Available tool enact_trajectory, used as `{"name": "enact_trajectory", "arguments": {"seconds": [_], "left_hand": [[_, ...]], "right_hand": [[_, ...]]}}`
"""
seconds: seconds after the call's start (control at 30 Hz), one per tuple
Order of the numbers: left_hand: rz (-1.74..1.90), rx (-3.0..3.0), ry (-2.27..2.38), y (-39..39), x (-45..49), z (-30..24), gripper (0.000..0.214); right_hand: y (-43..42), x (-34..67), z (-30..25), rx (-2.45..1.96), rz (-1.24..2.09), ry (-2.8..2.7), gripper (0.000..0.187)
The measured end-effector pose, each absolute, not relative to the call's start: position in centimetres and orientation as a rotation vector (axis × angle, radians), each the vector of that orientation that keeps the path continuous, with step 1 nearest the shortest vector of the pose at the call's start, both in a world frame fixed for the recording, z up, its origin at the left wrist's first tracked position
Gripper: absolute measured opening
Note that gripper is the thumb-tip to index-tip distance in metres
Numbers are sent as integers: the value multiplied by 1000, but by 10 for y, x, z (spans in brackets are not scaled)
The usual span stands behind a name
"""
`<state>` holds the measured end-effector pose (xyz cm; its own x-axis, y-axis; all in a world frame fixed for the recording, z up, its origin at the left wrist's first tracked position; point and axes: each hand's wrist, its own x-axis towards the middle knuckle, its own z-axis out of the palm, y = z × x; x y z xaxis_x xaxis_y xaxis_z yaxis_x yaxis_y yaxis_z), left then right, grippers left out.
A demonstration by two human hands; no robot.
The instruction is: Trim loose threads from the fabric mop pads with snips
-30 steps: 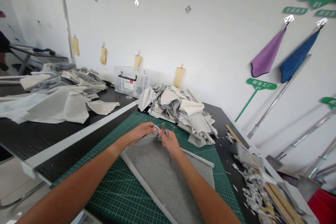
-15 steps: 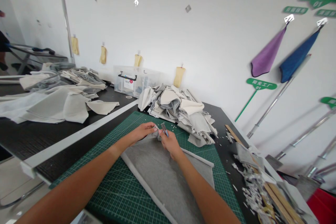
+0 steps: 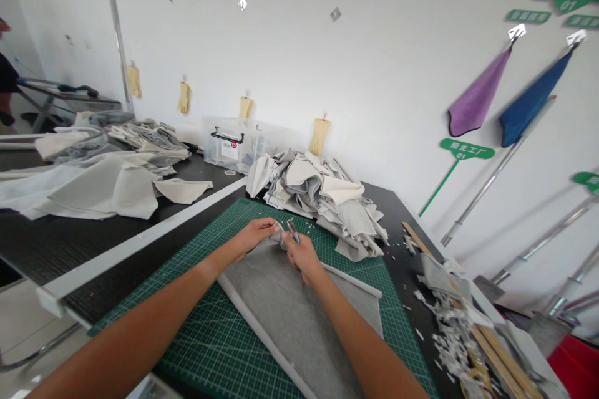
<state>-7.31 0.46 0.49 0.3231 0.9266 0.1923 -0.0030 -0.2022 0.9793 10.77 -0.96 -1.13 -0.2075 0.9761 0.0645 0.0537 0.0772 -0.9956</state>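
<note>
A grey fabric piece (image 3: 290,312) with pale rolled or hemmed edges lies on a green cutting mat (image 3: 187,349). Its far corner is lifted and bunched between my hands. My left hand (image 3: 255,237) pinches that corner, fingers closed on it. My right hand (image 3: 303,255) is closed around a small silver-and-blue hand tool (image 3: 294,232), its metal end pointing up and away from me. The right thumb and fingertip also touch the fabric corner, close beside the left fingertips. Whether the tool touches the cloth is hard to make out.
Beyond the mat sits a heap of grey and cream fabric (image 3: 322,193), with a clear plastic box (image 3: 234,143) behind. More cloth piles (image 3: 103,181) cover the left of the black table. White scraps (image 3: 453,330) and wooden strips (image 3: 496,355) lie along the right edge.
Both hands stay almost in place, and the fingers and tool shift only slightly at the fabric corner. The cloth's left edge has moved a little to the right.
</note>
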Motion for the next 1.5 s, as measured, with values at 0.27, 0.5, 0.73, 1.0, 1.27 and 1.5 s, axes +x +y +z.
{"name": "enact_trajectory", "arguments": {"seconds": [0.27, 0.5, 0.73, 1.0, 1.27, 1.5], "left_hand": [[1137, 1602, 913, 8, -76, 6, 35], [1221, 1808, 1049, 23, -90, 7, 35], [1182, 2002, 1129, 24, -96, 13, 28], [1079, 1980, 1054, 15, -95, 28, 32], [1100, 1826, 883, -6, -81, 54, 32], [1378, 1818, 939, -25, -71, 80, 30]], "right_hand": [[-2, 118, -10, -1304, 1079, -1717, 42], [6, 155, 5, -1851, 413, -2020, 23], [-3, 163, 8, -2047, -29, -2138, 25], [-10, 153, 23, -1874, -65, -2144, 23], [-35, 115, 54, -1204, 299, -2211, 25], [-57, 112, 77, -1462, -207, -2094, 12]]}}
